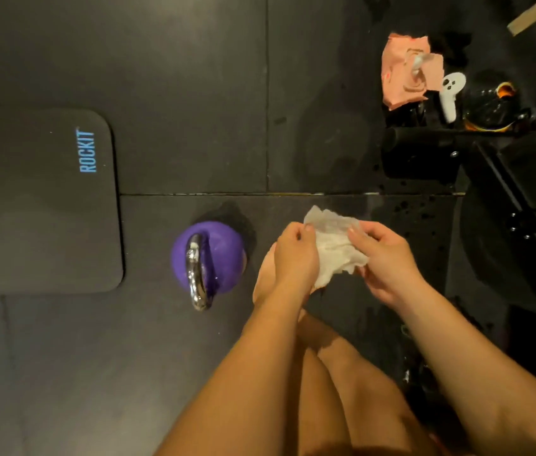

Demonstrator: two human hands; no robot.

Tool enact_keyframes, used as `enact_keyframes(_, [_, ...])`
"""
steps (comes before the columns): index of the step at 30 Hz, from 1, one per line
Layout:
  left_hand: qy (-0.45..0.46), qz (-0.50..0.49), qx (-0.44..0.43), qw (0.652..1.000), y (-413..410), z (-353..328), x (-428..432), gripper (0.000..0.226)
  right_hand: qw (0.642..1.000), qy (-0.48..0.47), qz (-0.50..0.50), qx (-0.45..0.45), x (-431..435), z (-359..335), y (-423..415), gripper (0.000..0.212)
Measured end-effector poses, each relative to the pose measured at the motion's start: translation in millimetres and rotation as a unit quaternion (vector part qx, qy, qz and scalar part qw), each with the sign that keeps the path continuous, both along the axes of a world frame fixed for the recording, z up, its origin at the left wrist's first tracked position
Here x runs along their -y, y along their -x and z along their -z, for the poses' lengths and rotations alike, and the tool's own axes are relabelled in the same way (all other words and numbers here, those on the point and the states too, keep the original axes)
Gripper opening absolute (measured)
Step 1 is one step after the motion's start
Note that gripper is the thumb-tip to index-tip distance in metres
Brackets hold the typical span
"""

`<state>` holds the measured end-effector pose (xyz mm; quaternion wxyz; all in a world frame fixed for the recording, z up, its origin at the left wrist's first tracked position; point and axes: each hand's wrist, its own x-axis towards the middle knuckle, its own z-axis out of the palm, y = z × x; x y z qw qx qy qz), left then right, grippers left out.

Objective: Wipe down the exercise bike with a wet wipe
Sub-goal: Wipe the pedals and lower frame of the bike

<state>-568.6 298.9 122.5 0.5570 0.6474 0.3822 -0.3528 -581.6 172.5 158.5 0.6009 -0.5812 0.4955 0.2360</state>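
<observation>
The black padded floor mat (pixel 40 199) printed ROCKIT lies well left of the round purple kettlebell with a chrome handle (pixel 224 248), and the black metal exercise bike (pixel 490 245) stands well to that kettlebell's right, not yet touched. Just right of the kettlebell, the left hand (pixel 294 255) and right hand (pixel 388 258) each pinch an edge of the crumpled white wet wipe (pixel 335 248), held between them above the floor. It looks light, limp and damp, so it is probably best folded into a pad under the fingers, not dangled by a corner.

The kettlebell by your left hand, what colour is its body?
Purple, with a shiny chrome handle; the kettlebell shows clearly in the head view.
</observation>
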Motion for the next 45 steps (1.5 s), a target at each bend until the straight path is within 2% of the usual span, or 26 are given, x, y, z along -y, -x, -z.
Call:
enact_keyframes(3, [0.013,-0.033,-0.013,0.999,22,-25,-29,0.027,1.000,0.012,0.002,-0.003,-22,-28,10,0.011])
enact_keyframes(6, [0.058,-0.015,0.007,0.998,23,-49,-55,0.029,1.000,-0.012,0.016,0.003,-46,-51,15,0.014])
enact_keyframes(9, [0.106,-0.017,0.033,0.994,9,-79,-77,0.025,0.998,-0.062,0.001,-0.034,-85,-74,12,0.029])
enact_keyframes(11, [0.120,-0.025,0.055,0.991,4,-102,-95,0.026,0.999,-0.053,0.003,-0.011,-112,-95,15,0.018])
enact_keyframes(13, [0.114,-0.044,0.074,0.990,0,-125,-118,0.027,1.000,-0.019,0.009,0.013,-129,-119,14,0.006])
enact_keyframes(18, [0.097,-0.009,0.125,0.987,6,-169,-167,0.022,0.997,0.006,-0.042,0.064,-146,-173,19,0.024])
enact_keyframes(22, [0.063,0.012,0.166,0.984,28,-198,-201,0.024,0.992,0.008,-0.100,0.072,-169,-215,32,0.021])
enact_keyframes(25, [0.070,0.080,0.168,0.980,26,-223,-224,0.022,0.996,0.017,-0.057,0.073,-185,-248,51,0.026])
enact_keyframes(27, [0.085,0.169,0.181,0.965,11,-246,-222,0.022,0.997,-0.021,-0.010,0.078,-190,-269,63,0.026])
enact_keyframes(29, [0.100,0.285,0.220,0.928,-9,-276,-206,0.024,0.993,-0.076,0.013,0.094,-197,-291,70,0.023])
enact_keyframes(32, [0.084,0.381,0.303,0.869,-37,-330,-187,0.019,0.990,-0.030,0.050,0.129,-211,-317,71,0.010])
enact_keyframes(34, [0.080,0.388,0.333,0.856,-46,-362,-183,0.014,0.979,-0.005,0.136,0.153,-216,-335,74,0.007])
enact_keyframes(35, [0.095,0.384,0.309,0.865,-48,-372,-183,0.023,0.967,-0.038,0.182,0.176,-216,-344,80,0.012])
enact_keyframes(37, [0.172,0.406,0.160,0.883,-43,-386,-180,0.046,0.930,-0.114,0.265,0.226,-211,-365,99,0.022])
enact_keyframes(39, [0.260,0.452,-0.010,0.853,-25,-400,-171,0.071,0.897,-0.139,0.317,0.274,-200,-388,125,0.030])
enact_keyframes(40, [0.285,0.467,-0.049,0.836,-13,-406,-164,0.073,0.881,-0.140,0.337,0.300,-194,-400,140,0.033])
enact_keyframes(42, [0.287,0.490,-0.039,0.822,11,-423,-144,0.050,0.856,-0.117,0.373,0.339,-181,-420,172,0.039])
enact_keyframes(45, [0.351,0.408,0.022,0.842,50,-442,-102,0.024,0.827,-0.065,0.413,0.375,-167,-438,218,0.041])
